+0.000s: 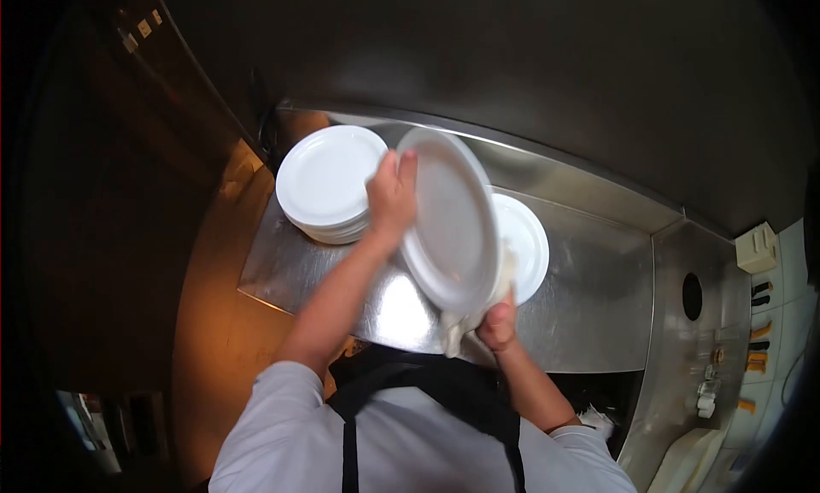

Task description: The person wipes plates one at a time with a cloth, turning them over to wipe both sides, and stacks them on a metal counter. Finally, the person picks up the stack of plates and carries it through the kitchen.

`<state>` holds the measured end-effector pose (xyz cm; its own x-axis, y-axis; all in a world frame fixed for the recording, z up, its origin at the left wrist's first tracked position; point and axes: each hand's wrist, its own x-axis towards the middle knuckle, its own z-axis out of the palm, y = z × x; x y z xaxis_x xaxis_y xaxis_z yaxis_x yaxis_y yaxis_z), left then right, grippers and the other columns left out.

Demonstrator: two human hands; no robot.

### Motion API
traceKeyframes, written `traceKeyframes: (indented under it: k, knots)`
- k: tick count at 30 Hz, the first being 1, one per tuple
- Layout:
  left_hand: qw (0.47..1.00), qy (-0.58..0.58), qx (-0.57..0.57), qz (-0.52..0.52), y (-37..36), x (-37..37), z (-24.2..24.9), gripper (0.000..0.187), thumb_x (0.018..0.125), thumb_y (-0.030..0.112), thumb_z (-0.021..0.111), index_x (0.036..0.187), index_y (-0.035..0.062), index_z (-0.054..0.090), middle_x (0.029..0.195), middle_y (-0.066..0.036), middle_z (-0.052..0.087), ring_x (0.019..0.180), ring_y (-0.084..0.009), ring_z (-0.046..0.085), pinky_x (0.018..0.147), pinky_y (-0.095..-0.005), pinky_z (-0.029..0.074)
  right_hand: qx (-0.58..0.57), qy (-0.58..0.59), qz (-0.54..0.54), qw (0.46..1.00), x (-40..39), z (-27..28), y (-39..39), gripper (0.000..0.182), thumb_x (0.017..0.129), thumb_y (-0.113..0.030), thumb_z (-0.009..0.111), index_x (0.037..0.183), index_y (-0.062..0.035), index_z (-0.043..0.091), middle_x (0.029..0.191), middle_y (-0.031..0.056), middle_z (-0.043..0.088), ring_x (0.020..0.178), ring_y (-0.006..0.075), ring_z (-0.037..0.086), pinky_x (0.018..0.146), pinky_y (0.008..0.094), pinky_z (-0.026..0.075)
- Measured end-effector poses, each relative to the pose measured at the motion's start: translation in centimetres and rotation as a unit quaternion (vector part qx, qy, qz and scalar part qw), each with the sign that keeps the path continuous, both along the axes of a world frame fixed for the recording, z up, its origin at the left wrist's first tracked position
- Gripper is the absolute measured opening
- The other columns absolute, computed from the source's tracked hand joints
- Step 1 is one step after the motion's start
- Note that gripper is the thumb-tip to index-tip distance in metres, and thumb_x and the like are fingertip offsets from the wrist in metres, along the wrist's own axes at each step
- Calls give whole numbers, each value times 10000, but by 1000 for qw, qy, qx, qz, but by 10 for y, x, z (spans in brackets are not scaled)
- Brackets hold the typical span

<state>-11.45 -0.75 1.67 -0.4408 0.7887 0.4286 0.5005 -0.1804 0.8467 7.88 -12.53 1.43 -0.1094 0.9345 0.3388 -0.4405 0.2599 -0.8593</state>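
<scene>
Tilted up on edge in front of me is a white plate (453,220), slightly blurred. My left hand (394,196) grips its upper left rim, thumb up. At the lower right rim, my right hand (498,326) is closed on a pale cloth (457,335), which lies against the plate and hangs below it. A stack of white plates (331,177) stands on the steel counter (589,296) to the left, close by my left hand. Behind the held plate, to the right, another white plate (525,247) lies on the counter, partly hidden.
A raised steel ledge (555,181) runs along the counter's back. On the right, a steel side panel (683,322) has a dark round hole (692,296). Several knives with yellow or black handles (758,348) hang on the tiled wall, below a white box (757,248).
</scene>
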Motion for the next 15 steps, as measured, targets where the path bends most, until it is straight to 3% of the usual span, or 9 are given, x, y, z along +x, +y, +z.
traceKeyframes:
  k: [1, 3, 4, 6, 9, 10, 11, 13, 15]
  knots:
    - [998, 54, -19, 8, 5, -10, 14, 505, 1034, 508, 493, 832, 48, 534, 704, -183, 623, 672, -310, 665, 625, -447, 490, 6, -15, -37, 999, 8, 11, -4, 572, 915, -228, 710, 1357, 65, 496, 1307, 172, 593, 1218, 247, 566, 1041, 363, 440]
    - [988, 155, -11, 0, 13, -15, 37, 419, 1008, 430, 601, 903, 25, 572, 734, -120, 664, 693, -197, 661, 620, -404, 513, -31, -148, -139, 979, 23, 34, 26, 579, 876, -164, 769, 1349, 50, 512, 1284, 168, 617, 1164, 250, 602, 1004, 363, 473]
    - [995, 85, -5, -41, 7, -12, 57, 365, 985, 386, 643, 984, 29, 566, 779, -128, 685, 748, -222, 683, 664, -399, 530, -82, -171, -170, 967, 26, 42, 40, 580, 860, -115, 782, 1349, 45, 515, 1268, 164, 632, 1129, 250, 624, 982, 358, 492]
    - [991, -56, 12, -122, -9, -4, 97, 375, 939, 299, 726, 1147, 38, 554, 868, -143, 729, 857, -271, 726, 751, -388, 565, -123, -15, -158, 980, 33, 43, 62, 542, 878, -88, 754, 1350, 39, 519, 1242, 149, 648, 1081, 240, 646, 949, 343, 514]
    - [903, -321, 113, -264, -43, 13, 95, 677, 870, 242, 805, 1370, 15, 410, 1118, -175, 688, 1072, -259, 674, 900, -364, 545, -164, 94, -143, 972, 36, 30, 67, 511, 901, -56, 718, 1363, 28, 516, 1254, 134, 645, 1090, 221, 647, 928, 331, 532]
    - [960, -161, 118, -199, -44, 15, 60, 721, 895, 229, 781, 1417, -1, 340, 1257, -195, 599, 1176, -258, 602, 991, -357, 494, -169, 94, -142, 971, 28, 22, 66, 512, 903, -63, 719, 1364, 26, 515, 1258, 132, 643, 1100, 221, 642, 930, 331, 531]
    - [975, -125, 114, -143, -59, 32, 52, 610, 928, 145, 732, 1385, -31, 369, 1232, -173, 597, 1175, -220, 584, 1022, -337, 467, -176, 96, -141, 970, 22, 16, 64, 514, 905, -69, 720, 1366, 25, 514, 1263, 131, 641, 1110, 220, 638, 933, 330, 531]
    - [962, -241, 79, -102, -61, 30, 42, 530, 941, 101, 697, 1361, -27, 401, 1209, -155, 608, 1127, -206, 599, 1006, -335, 475, -206, 97, -99, 969, 16, 8, 57, 538, 885, -54, 747, 1367, 3, 514, 1254, 125, 640, 1135, 225, 624, 963, 343, 519]
    - [963, -224, 79, -125, -61, 15, 36, 484, 934, 103, 697, 1330, -18, 446, 1178, -143, 634, 1090, -198, 620, 971, -334, 498, -200, 61, -66, 976, 14, -4, 53, 551, 874, -45, 762, 1366, -9, 515, 1244, 120, 641, 1136, 226, 622, 969, 343, 517]
